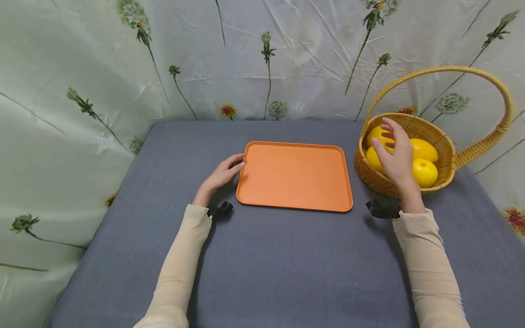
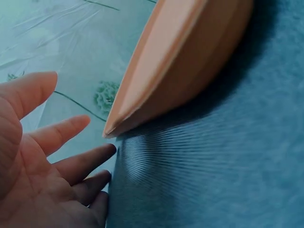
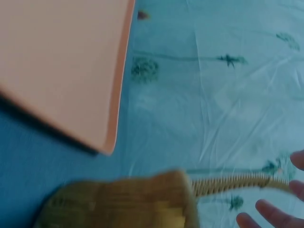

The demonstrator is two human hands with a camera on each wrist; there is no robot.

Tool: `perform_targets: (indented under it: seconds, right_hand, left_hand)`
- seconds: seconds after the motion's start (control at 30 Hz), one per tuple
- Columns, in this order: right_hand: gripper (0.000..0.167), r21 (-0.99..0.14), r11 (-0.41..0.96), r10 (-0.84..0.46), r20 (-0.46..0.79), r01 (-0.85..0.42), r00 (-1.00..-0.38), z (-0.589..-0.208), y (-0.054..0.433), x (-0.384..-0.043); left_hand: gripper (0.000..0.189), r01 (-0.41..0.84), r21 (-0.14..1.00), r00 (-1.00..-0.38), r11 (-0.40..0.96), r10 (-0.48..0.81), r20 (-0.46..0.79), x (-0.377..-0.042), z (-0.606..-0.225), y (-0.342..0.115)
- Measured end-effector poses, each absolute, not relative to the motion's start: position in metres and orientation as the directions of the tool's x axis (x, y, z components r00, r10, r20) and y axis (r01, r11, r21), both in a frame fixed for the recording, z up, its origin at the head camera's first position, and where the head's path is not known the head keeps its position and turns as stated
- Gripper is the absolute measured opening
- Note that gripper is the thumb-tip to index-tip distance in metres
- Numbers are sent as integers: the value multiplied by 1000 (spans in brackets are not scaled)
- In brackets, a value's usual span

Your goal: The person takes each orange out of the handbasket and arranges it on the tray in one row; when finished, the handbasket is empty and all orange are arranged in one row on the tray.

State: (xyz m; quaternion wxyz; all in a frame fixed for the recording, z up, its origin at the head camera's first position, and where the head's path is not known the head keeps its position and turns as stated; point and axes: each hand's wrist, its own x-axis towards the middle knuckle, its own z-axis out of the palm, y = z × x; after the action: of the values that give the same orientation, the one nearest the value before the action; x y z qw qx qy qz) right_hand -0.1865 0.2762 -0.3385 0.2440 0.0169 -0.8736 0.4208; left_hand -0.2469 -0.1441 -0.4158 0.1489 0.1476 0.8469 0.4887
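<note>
An orange rectangular tray lies flat on the grey-blue cloth. My left hand is at its left edge, fingers extended and loosely spread, fingertips right by the rim; the left wrist view shows nothing in the palm. Over a woven basket on the right, my right hand hovers with its fingers apart and slightly bent, holding nothing. Inside the basket are several yellow fruits, among them a rounded one and a longer one. The hand partly covers the fruits on the left side.
The basket's tall arched handle leans out to the right. Behind the table hangs a pale curtain with a flower print. Grey-blue cloth stretches between the forearms. Each wrist carries a black camera band, such as the left one.
</note>
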Motion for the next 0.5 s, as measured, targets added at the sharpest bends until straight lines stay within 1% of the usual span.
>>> perform_targets:
  seconds: [0.1,0.27,0.5]
  right_hand:
    - [50,-728,649,195,438,-219,-877,-343,288,-182]
    - [54,-726,662,191,407,-189,-893,-350,303,-176]
    - [58,-704,690,129,344,-165,-930,-353,315,-173]
  left_hand:
    - [51,104,878,-910,467,401,-106,-246,-419,-145]
    - [51,106,862,-910,496,399,-118,-245,-420,-145]
    - [54,92,843,-912,530,384,-142,-241,-422,-140]
